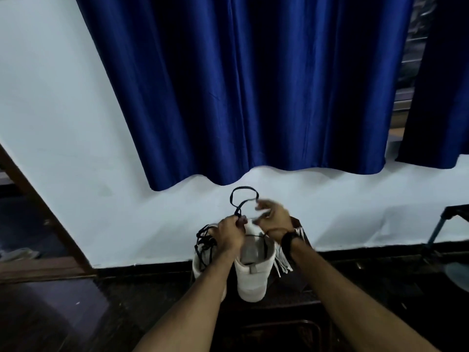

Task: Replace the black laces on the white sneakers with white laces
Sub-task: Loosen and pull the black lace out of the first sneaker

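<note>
Two white sneakers stand heel toward me on a small dark stool. The right sneaker (pixel 251 278) is between my forearms; the left sneaker (pixel 199 265) is partly hidden by my left arm and still carries black laces (pixel 204 241). A black lace (pixel 242 196) rises from the right sneaker in a loop. My left hand (pixel 229 229) pinches it near the shoe's tongue. My right hand (pixel 272 215), blurred, pinches the loop's far end. White laces (pixel 281 262) hang in a bundle beside the right sneaker, under my right wrist.
A blue curtain (pixel 253 85) hangs over the white wall (pixel 76 148) right behind the stool (pixel 297 283). A wooden door frame (pixel 38 204) runs down the left. A metal stand leg (pixel 439 229) and a round grey object (pixel 459 275) sit at the right. The floor is dark.
</note>
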### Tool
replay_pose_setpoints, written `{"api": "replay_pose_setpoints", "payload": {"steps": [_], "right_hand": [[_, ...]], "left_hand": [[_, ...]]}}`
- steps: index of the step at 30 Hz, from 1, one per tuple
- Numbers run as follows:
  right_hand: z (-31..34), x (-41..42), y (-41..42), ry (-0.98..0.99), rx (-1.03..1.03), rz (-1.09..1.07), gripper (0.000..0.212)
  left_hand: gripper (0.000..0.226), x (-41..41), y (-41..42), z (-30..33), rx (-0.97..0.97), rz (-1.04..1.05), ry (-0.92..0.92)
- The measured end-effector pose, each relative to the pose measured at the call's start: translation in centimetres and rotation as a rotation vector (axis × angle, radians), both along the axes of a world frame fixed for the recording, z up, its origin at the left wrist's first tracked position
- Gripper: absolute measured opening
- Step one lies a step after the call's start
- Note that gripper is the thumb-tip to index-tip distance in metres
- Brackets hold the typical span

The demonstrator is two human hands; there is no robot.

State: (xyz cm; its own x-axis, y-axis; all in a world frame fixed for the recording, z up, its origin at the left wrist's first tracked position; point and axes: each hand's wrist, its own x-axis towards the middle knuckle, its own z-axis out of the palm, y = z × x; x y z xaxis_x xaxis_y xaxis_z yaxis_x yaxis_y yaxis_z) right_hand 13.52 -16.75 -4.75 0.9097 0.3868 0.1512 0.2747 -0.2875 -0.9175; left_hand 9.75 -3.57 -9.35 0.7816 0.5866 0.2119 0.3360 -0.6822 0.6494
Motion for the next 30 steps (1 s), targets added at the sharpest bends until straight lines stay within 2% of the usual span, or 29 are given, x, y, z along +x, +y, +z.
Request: {"api": "replay_pose_setpoints", "payload": {"steps": [2, 3, 5, 6, 9, 14, 17, 20, 22, 23, 26, 29, 30], "right_hand": [[-3.3, -1.0, 0.0, -0.071, -0.315, 0.047, 0.043], [-4.5, -1.3, 0.2, -0.129, -0.378, 0.031, 0.036], [-5.6, -1.5, 0.8, -0.158, -0.325, -0.047, 0.023], [-5.5, -1.6, 1.2, -0.167, -0.291, -0.061, 0.022], [-4.8, -2.4, 2.2, -0.171, -0.23, -0.066, 0.025], [-4.7, -2.3, 3.6, -0.09, -0.238, -0.14, 0.022], [-4.5, -2.6, 3.7, -0.031, -0.112, -0.211, 0.033], [-4.0, -2.6, 3.6, 0.001, 0.041, -0.243, 0.032], [-3.6, -1.9, 3.3, -0.074, 0.057, -0.222, 0.032], [-2.9, -1.7, 3.1, -0.049, 0.073, -0.197, 0.026], [-0.5, -0.6, 2.4, 0.06, 0.138, -0.109, 0.016], [3.0, -0.3, 1.9, -0.032, 0.297, -0.038, 0.022], [4.2, -0.6, 2.0, -0.062, 0.323, 0.006, 0.023]], "left_hand": [[0.033, 0.1, -0.1, 0.8, -0.079, -0.051, -0.086], [0.033, 0.0, -0.4, 1.3, -0.092, -0.088, -0.131], [0.021, 0.1, -1.0, 2.7, -0.039, -0.098, -0.22], [0.02, 0.1, -1.4, 3.6, -0.023, -0.085, -0.284], [0.037, 0.3, -2.3, 6.8, -0.096, -0.195, -0.505], [0.024, -0.2, -2.4, 10.9, -0.183, -0.314, -0.718], [0.027, -1.0, -1.3, 9.1, -0.167, -0.247, -0.651], [0.039, -2.0, -0.8, 4.2, 0.085, -0.088, -0.374], [0.031, -2.9, -1.4, 0.7, 0.198, -0.07, -0.191], [0.024, -3.4, -1.7, -0.4, 0.216, -0.071, -0.141], [0.022, -3.9, -2.0, -1.8, 0.235, -0.086, -0.137], [0.014, -3.4, -2.4, -0.9, 0.359, -0.003, -0.062], [0.019, -3.4, -2.7, -0.4, 0.36, 0.0, -0.067]]}}
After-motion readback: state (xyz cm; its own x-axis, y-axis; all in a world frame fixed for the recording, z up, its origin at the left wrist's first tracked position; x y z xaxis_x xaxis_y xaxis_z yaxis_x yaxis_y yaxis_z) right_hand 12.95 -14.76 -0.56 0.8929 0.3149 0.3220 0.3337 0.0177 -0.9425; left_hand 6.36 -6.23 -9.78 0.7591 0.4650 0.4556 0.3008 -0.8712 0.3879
